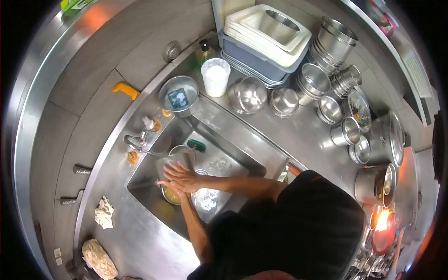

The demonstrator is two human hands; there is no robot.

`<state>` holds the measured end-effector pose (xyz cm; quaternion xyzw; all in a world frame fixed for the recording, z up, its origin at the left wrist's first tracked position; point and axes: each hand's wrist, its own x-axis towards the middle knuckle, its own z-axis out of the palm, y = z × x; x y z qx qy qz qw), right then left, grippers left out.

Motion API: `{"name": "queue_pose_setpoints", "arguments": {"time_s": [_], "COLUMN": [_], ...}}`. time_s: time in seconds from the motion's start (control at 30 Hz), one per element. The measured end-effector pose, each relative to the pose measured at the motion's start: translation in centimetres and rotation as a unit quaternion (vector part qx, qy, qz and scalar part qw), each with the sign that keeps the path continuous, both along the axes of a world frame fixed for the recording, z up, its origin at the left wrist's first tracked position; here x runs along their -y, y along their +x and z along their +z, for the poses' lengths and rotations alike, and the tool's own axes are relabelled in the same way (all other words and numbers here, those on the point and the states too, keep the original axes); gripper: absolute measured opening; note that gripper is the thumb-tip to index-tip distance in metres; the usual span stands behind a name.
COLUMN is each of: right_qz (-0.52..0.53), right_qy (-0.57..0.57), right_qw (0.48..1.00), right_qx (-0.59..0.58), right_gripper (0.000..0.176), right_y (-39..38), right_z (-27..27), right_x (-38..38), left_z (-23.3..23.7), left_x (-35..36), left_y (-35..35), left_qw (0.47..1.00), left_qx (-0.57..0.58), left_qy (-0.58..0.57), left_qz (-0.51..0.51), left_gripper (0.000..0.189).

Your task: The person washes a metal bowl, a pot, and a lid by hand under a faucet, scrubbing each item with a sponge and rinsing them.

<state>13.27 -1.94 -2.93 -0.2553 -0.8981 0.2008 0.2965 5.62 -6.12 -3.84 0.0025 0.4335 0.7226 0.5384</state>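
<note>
Both hands are over the sink [249,164], under the tap [136,142]. My right hand [181,176] lies with its fingers spread flat against a greyish, see-through container [169,162], which is blurred. Just below and partly covered by it, my left hand [176,190] seems to support the container at its lower edge; most of its fingers are hidden. A bowl with yellowish contents [171,196] sits in the sink beneath the hands. A green scrubbing brush [196,145] rests by the sink's far wall, and white foam [205,199] lies on the sink floor.
On the counter beyond stand a metal pot with a blue-green sponge [178,98], a white tub [215,77], stacked trays [261,46] and several metal bowls [248,94]. A white cloth [104,212] and a filled bag [99,259] lie at left. A flame [383,220] burns at right.
</note>
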Motion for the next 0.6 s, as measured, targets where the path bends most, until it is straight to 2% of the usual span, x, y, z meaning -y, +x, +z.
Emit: {"name": "queue_pose_setpoints", "arguments": {"time_s": [0.1, 0.13, 0.17, 0.2, 0.23, 0.27, 0.3, 0.33, 0.37, 0.4, 0.43, 0.47, 0.5, 0.57, 0.6], "right_qz": [0.065, 0.065, 0.081, 0.121, 0.132, 0.186, 0.209, 0.123, 0.114, -0.013, -0.044, -0.037, 0.004, -0.032, -0.025], "right_qy": [0.017, -0.031, -0.046, -0.111, -0.162, -0.168, -0.336, -0.573, -0.466, -0.632, -0.451, -0.464, -0.404, -0.189, -0.167], "right_qw": [0.998, 0.978, 0.967, 0.939, 0.927, 0.910, 0.905, 0.804, 0.877, 0.772, 0.891, 0.881, 0.902, 0.978, 0.983], "right_qx": [0.020, 0.196, 0.236, 0.302, 0.310, 0.330, 0.159, 0.102, -0.018, -0.068, -0.035, -0.090, -0.156, -0.080, -0.065], "right_gripper": [0.041, 0.035, 0.029, 0.026, 0.026, 0.029, 0.033, 0.038, 0.042, 0.046, 0.049, 0.050, 0.049, 0.048, 0.048], "right_y": [-0.2, -1.5, -2.0, -1.7, -2.4, -4.3, -3.8, -0.5, 1.0, 0.6, 1.6, 2.4, 2.2, 1.9, 1.6], "right_z": [2.5, 4.5, 3.7, 5.9, 4.0, -1.9, -7.6, 0.1, -1.3, -2.1, -3.3, -0.7, -4.0, -0.6, 2.4], "right_x": [-2.8, -4.5, -6.3, -8.5, -11.0, -15.2, -18.6, -17.6, -17.4, -17.2, -16.4, -13.8, -12.5, -7.3, -5.6], "left_z": [0.2, 0.7, 1.4, 1.8, 2.0, 2.2, 2.9, 2.7, 1.4, 2.5, 5.1, 4.6, 5.7, 3.2, 2.9], "left_x": [1.5, 2.0, 1.6, 1.3, 1.8, 1.7, 1.4, 1.6, 1.9, 0.8, 0.7, 0.0, -0.7, -1.8, -1.5], "left_y": [-0.9, -1.2, -1.1, -1.5, -2.6, -2.8, -2.9, -3.7, -4.9, -3.5, -2.9, -3.1, -2.9, -3.5, -3.3], "left_qw": [0.966, 0.965, 0.948, 0.927, 0.909, 0.931, 0.941, 0.937, 0.963, 0.988, 0.996, 0.994, 0.992, 0.994, 0.994], "left_qx": [-0.252, -0.254, -0.305, -0.354, -0.341, -0.318, -0.296, -0.288, -0.184, -0.096, -0.019, 0.016, 0.025, 0.030, 0.035], "left_qy": [-0.040, -0.051, -0.085, -0.123, -0.234, -0.179, -0.159, -0.190, -0.193, -0.019, 0.052, 0.061, 0.066, 0.067, 0.061], "left_qz": [-0.050, -0.040, -0.037, -0.029, -0.053, -0.015, 0.027, 0.044, 0.041, 0.118, 0.064, 0.091, 0.106, 0.085, 0.090], "left_gripper": [0.076, 0.076, 0.062, 0.056, 0.053, 0.053, 0.053, 0.052, 0.047, 0.055, 0.064, 0.062, 0.065, 0.062, 0.062]}}
